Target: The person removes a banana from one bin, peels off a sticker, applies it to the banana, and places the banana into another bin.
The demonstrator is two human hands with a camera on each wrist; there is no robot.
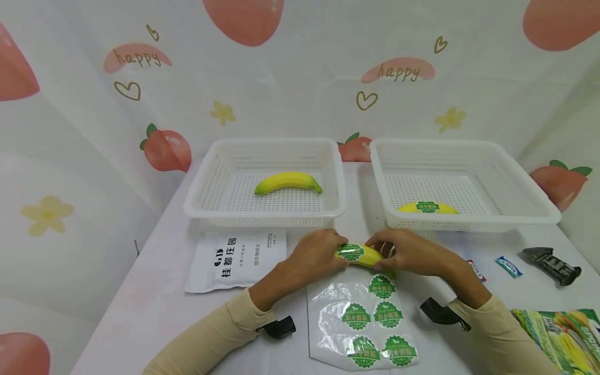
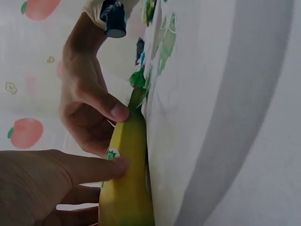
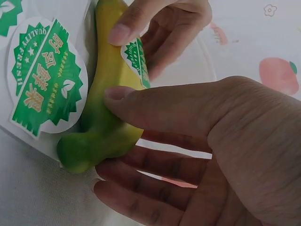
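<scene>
**Stickered banana (image 1: 372, 255) held from both sides**

The left hand (image 1: 319, 252) grips it with the thumb on the near side, close to the sticker (image 1: 350, 252), and the fingers round the other side. The right hand (image 1: 412, 252) pinches it near the green stem end, thumb opposite the fingers. The fruit lies sideways at the far end of the sheet (image 1: 323, 325), in front of the gap between two baskets.

Five green labels (image 1: 388, 314) show on the sheet, which lies between the forearms. The left basket (image 1: 262, 214) contains a plain banana (image 1: 288, 180); in the right basket (image 1: 473, 223) a labelled banana (image 1: 447, 209) sits against the near wall.

A white bag (image 1: 253, 263) with black print lies in front of the left basket, beside the left hand. Beyond the right hand are a red sweet (image 1: 476, 270), a blue sweet (image 1: 508, 266) and a black packet (image 1: 552, 265). A green and yellow packet (image 1: 558, 333) lies nearer the person, cut off by the frame. Behind the table (image 1: 140, 312) hangs a fruit-print cloth (image 1: 281, 83).
</scene>
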